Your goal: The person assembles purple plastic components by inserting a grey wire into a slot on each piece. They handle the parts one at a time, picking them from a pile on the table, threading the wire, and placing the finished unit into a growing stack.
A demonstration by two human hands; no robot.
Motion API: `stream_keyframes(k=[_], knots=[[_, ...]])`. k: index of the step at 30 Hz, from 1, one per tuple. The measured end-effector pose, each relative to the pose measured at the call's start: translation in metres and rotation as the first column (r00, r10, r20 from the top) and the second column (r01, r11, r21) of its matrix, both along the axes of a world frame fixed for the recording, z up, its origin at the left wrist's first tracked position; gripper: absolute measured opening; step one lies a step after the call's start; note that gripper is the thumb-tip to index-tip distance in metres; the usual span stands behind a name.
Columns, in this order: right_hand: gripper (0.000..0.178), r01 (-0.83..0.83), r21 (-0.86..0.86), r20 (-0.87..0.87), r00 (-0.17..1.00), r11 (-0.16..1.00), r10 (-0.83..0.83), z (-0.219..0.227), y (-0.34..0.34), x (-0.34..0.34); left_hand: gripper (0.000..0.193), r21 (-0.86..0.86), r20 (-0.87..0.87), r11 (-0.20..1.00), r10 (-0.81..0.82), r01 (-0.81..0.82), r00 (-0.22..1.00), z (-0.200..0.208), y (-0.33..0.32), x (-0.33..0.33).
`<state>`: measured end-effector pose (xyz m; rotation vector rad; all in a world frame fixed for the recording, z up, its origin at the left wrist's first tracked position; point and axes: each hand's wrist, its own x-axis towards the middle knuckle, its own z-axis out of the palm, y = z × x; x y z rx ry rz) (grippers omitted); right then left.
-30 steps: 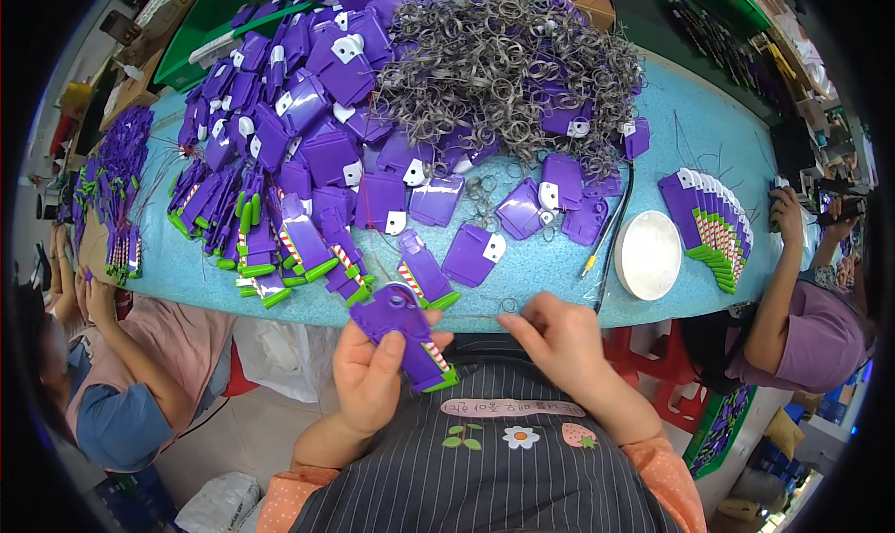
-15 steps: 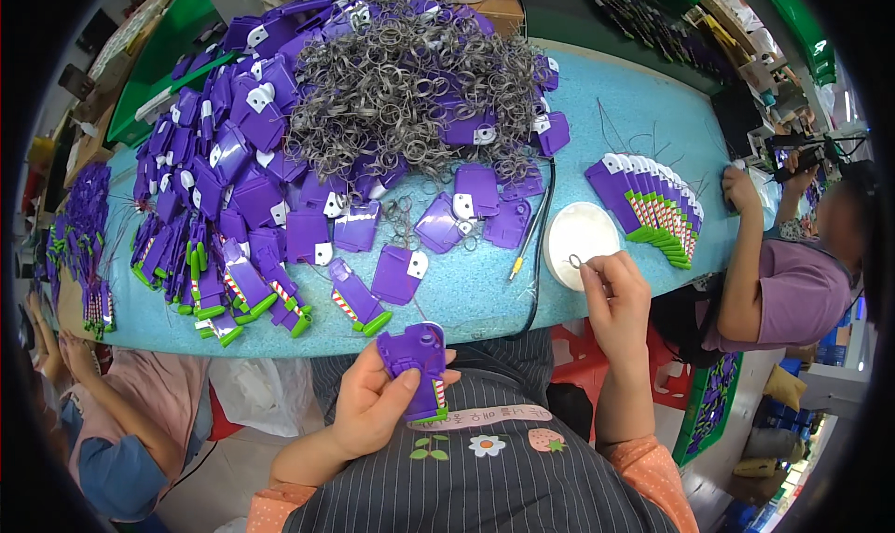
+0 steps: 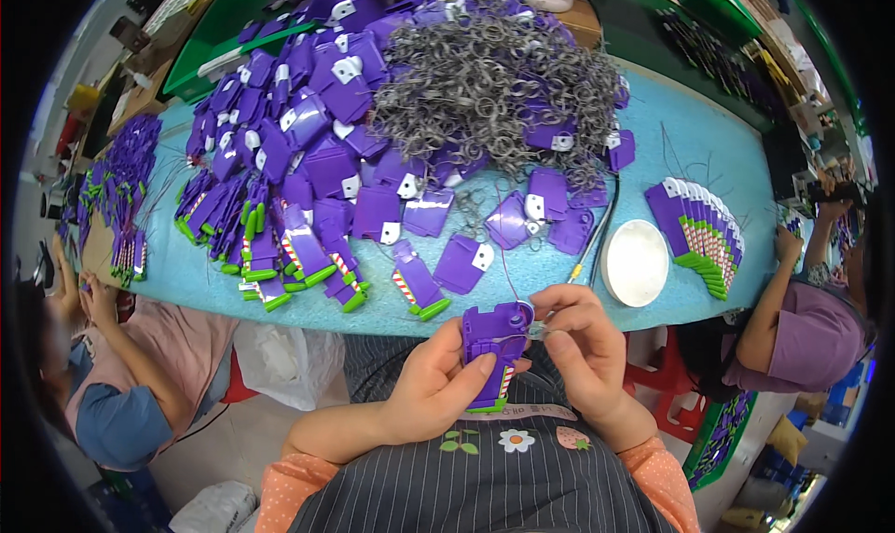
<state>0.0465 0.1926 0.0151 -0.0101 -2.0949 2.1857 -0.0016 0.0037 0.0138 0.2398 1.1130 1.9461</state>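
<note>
My left hand grips a purple plastic leg-shaped piece in front of my apron, thumb across its open, hollow side. The piece has a red-and-white striped strip and a green foot at its lower end. At its upper right edge, my right hand has thumb and fingers closed on a small grey wire coil, blurred and partly hidden. A thin dark wire rises from the top of the piece. Loose purple panels with white corners lie just beyond on the blue table.
A large heap of grey wire coils lies over purple parts at the back. Finished-looking legs are fanned out at right, beside a round white dish. A yellow-tipped tool lies near it. Co-workers sit on both sides.
My right hand has come from the white dish, down and left, to the purple piece, bringing the small wire coil. My view has swung left, so the table appears shifted right.
</note>
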Motion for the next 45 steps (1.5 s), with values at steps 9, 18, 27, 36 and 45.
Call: stream_keyframes(k=[9, 18, 27, 36, 45], knots=[[0.008, -0.090, -0.206, 0.246, 0.959, 0.974, 0.140, -0.013, 0.000, 0.000, 0.036, -0.106, -0.128, 0.990, -0.107, 0.094, 0.986, -0.012, -0.011, 0.000], [0.011, -0.470, -0.619, 0.279, 0.618, 0.630, 0.735, 0.001, 0.023, -0.030, 0.029, -0.251, -0.361, 0.834, -0.552, 0.492, 0.752, -0.002, -0.028, -0.012], [0.041, 0.047, 0.908, -0.040, 0.999, 0.417, -0.027, -0.032, -0.041, -0.071, 0.041, 0.012, 0.167, 0.997, 0.070, -0.073, 0.983, -0.014, -0.049, 0.021], [0.021, -0.020, -0.206, 0.371, 0.923, 0.978, 0.098, -0.001, -0.001, -0.007, 0.048, -0.025, 0.197, 1.000, 0.019, -0.015, 0.980, -0.036, -0.039, 0.022], [0.025, -0.250, -0.176, 0.376, 0.877, 0.952, 0.300, -0.014, -0.013, -0.005, 0.049, -0.112, 0.141, 0.988, -0.090, 0.106, 0.986, -0.018, -0.022, 0.025]])
